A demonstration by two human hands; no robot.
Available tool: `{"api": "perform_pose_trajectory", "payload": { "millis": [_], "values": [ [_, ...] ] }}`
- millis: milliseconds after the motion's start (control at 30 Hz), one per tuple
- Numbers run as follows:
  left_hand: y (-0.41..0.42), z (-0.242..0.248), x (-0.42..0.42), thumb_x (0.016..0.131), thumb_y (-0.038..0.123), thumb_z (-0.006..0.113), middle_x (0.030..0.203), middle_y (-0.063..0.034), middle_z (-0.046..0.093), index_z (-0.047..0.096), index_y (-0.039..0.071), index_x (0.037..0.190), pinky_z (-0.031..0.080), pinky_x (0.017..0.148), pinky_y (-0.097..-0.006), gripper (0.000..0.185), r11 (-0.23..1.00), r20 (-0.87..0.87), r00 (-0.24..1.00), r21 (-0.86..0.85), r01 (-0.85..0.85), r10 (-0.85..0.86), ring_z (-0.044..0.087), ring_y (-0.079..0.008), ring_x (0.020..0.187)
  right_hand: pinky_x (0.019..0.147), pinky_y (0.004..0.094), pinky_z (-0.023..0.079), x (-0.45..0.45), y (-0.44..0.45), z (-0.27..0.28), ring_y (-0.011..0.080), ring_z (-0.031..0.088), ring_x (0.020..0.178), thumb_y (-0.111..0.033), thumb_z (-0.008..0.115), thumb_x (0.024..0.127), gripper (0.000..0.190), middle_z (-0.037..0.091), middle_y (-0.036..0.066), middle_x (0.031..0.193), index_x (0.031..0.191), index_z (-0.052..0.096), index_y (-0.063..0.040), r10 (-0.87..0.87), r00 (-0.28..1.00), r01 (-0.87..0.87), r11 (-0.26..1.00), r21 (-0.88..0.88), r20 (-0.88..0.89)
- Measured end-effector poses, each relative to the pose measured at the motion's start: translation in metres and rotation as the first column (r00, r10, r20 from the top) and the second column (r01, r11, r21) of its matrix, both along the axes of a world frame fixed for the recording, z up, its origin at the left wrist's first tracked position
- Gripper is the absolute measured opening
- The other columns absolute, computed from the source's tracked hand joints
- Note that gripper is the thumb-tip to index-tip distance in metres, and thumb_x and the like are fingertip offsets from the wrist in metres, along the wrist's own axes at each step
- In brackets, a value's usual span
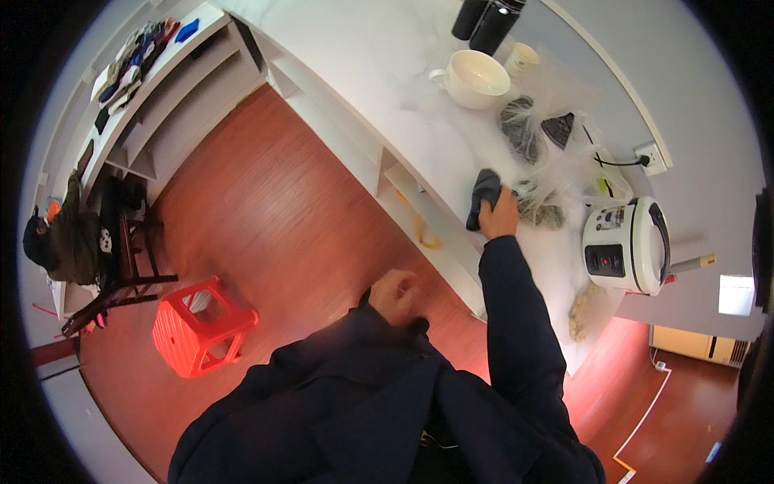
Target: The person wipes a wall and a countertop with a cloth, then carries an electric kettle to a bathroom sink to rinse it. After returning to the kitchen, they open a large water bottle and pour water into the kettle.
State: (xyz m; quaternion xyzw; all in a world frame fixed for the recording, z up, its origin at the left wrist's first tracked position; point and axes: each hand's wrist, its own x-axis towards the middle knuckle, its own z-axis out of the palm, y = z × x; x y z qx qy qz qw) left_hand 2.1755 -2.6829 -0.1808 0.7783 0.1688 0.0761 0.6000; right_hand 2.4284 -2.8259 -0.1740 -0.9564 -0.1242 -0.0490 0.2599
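Note:
On the white marbled counter (417, 115), my right hand (500, 216) grips a dark grey folded cloth (485, 196) near the counter's front edge. Just beyond it lie clear plastic bags (568, 169) with dark contents. A cream mug (478, 78) stands farther along, beside a paper cup (521, 59) and black cylindrical containers (499, 24). My left hand (396, 296) hangs in front of my body above the floor, its fingers curled and a little blurred; no object shows in it.
A white rice cooker (626, 245) stands at the right by a wall socket (652, 160). Open shelves (357, 139) run under the counter. A red plastic stool (199, 327) is on the wooden floor. At the left, a seated person (75, 242) is at another shelf unit bearing piled clothes (130, 63).

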Motion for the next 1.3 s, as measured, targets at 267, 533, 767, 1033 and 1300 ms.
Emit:
{"api": "perform_pose_trajectory", "payload": {
  "millis": [267, 533, 767, 1033, 1300],
  "values": [
    [0.023, -0.02, -0.007, 0.084, 0.006, 0.066, 0.092, -0.0105, 0.066, 0.06, 0.001, 0.11, 0.052, 0.07, -0.0292, 0.026, 0.999, 0.014, 0.998, 0.005, -0.053, 0.053, 0.064, -0.0167, 0.08, 0.102, 0.0475, 0.036, -0.001, 0.024, 0.034, 0.042, 0.045, 0.119, -0.029, 0.067, 0.084, 0.062, 0.049, 0.027, 0.127, 0.135, 0.045, 0.0, -0.073, 0.974, 0.038, 0.986, 0.16, 0.214],
    [0.011, -0.022, 0.002, 0.084, 0.01, 0.067, 0.092, -0.014, 0.064, 0.06, 0.0, 0.108, 0.051, 0.067, -0.0312, 0.027, 0.995, -0.032, 0.998, -0.081, 0.049, -0.052, 0.065, -0.0207, 0.078, 0.097, 0.0424, 0.039, -0.052, 0.016, 0.049, 0.0342, 0.053, 0.108, -0.01, 0.066, 0.082, 0.036, 0.059, 0.017, 0.111, 0.115, 0.058, 0.0, -0.006, 0.889, -0.05, 0.993, 0.111, 0.458],
    [0.003, -0.028, 0.01, 0.082, 0.009, 0.066, 0.094, -0.0166, 0.064, 0.061, 0.0, 0.107, 0.052, 0.067, -0.0347, 0.027, 0.989, -0.036, 0.996, -0.122, 0.079, -0.084, 0.065, -0.0264, 0.075, 0.064, 0.0246, 0.048, -0.151, 0.014, 0.012, 0.0123, 0.06, 0.07, -0.002, 0.067, 0.083, 0.015, 0.063, 0.007, 0.085, 0.097, 0.064, -0.001, 0.073, 0.996, -0.052, 0.938, 0.344, -0.05],
    [-0.014, -0.028, 0.006, 0.083, 0.003, 0.064, 0.09, -0.0173, 0.066, 0.063, -0.002, 0.102, 0.053, 0.069, -0.0358, 0.02, 0.964, 0.055, 0.963, -0.025, 0.266, -0.265, 0.067, -0.0283, 0.081, 0.075, 0.0268, 0.052, -0.228, -0.003, -0.022, 0.0149, 0.064, 0.085, 0.0, 0.057, 0.09, 0.01, 0.065, 0.008, 0.091, 0.099, 0.062, 0.001, 0.154, 0.868, 0.213, 0.745, 0.633, -0.473],
    [-0.072, -0.014, -0.021, 0.085, -0.002, 0.061, 0.089, -0.0148, 0.065, 0.063, -0.002, 0.102, 0.054, 0.066, -0.0325, 0.017, 0.864, 0.086, 0.874, -0.13, 0.486, -0.478, 0.067, -0.023, 0.076, 0.062, 0.0259, 0.051, -0.277, -0.078, -0.003, 0.013, 0.061, 0.07, -0.004, 0.061, 0.091, 0.006, 0.065, 0.007, 0.083, 0.095, 0.059, -0.001, 0.101, 0.799, 0.455, 0.544, 0.705, -0.593]
  ]
}}
